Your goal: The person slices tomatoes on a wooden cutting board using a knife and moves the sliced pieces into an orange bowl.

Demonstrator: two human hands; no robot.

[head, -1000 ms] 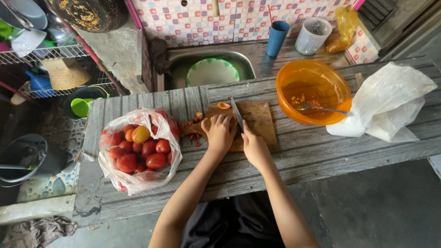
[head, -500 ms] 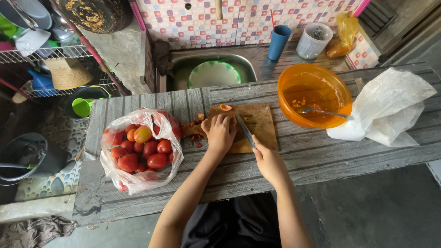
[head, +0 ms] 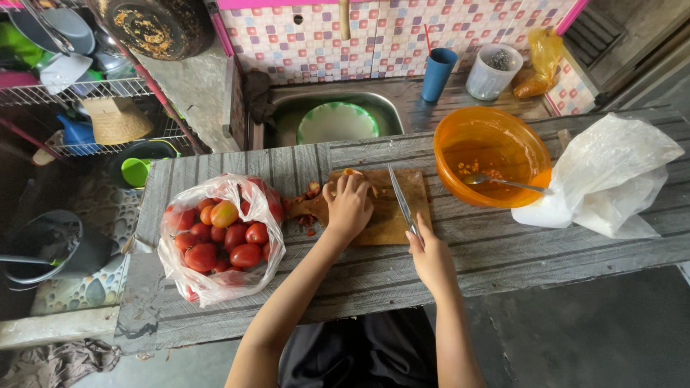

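You are looking straight down at a grey, weathered plank table (head: 503,251) with a brown wooden cutting board (head: 388,219) near its middle. Your left hand (head: 348,205) lies on the board, fingers curled down over a piece of red tomato (head: 352,173) at the board's far edge; only a small bit of it shows past your fingertips. Your right hand (head: 431,255) is closed around the handle of a long steel kitchen knife (head: 399,197), whose blade lies across the board just to the right of your left hand and points away from you.

Red tomato scraps (head: 305,208) lie at the left end of the board. Further left, near the board, sits an open clear plastic bag of whole red tomatoes (head: 219,241), one of them yellowish. To the right of the board stands a round orange plastic bowl (head: 492,154) with a metal spoon (head: 507,183) resting inside, and beside that lies a crumpled white plastic bag (head: 604,179).

Beyond the table, a steel sink (head: 287,111) holds a green-rimmed white plate (head: 338,122). A blue cup (head: 437,74) and a clear plastic tub (head: 492,72) stand against the tiled wall.
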